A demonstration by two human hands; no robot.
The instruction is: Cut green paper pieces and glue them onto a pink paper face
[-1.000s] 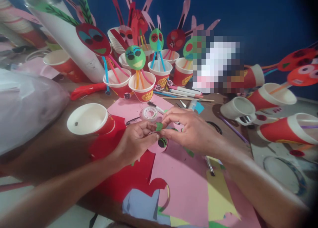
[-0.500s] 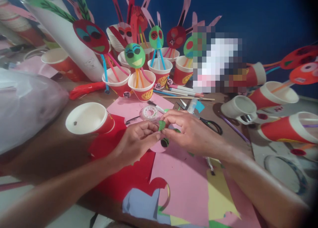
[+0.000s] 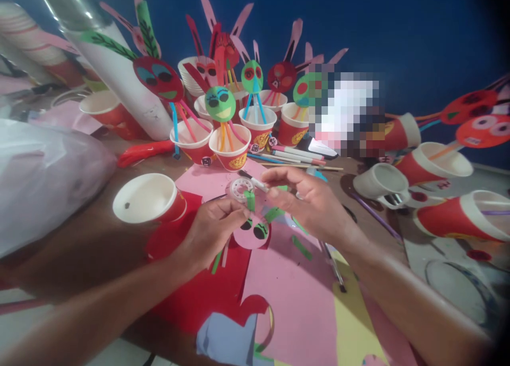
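Observation:
My left hand (image 3: 217,222) pinches a small green paper strip (image 3: 249,200) between thumb and forefinger, with the strip upright. Just beyond it lies a clear tape roll (image 3: 241,188). At the near end of a white marker (image 3: 258,183), the thumb and forefinger of my right hand (image 3: 308,198) close around the barrel; its dark end points away to the left. Below the hands is a pink paper disc (image 3: 252,237) with two green-and-black eyes. Green paper pieces (image 3: 302,247) lie beside it, and my left fingers partly cover the disc.
Red paper cups (image 3: 230,147) holding paper faces on coloured stems stand behind. An empty cup (image 3: 147,198) lies tipped at left, near a plastic bag (image 3: 48,180). A mug (image 3: 378,183) stands at right. Pink sheets (image 3: 295,302), red paper (image 3: 191,297) and a brush (image 3: 334,267) lie in front.
My right hand has left the green paper and moved to the white marker. My left hand still holds the strip, and the pink disc is more exposed. The view has shifted slightly upward.

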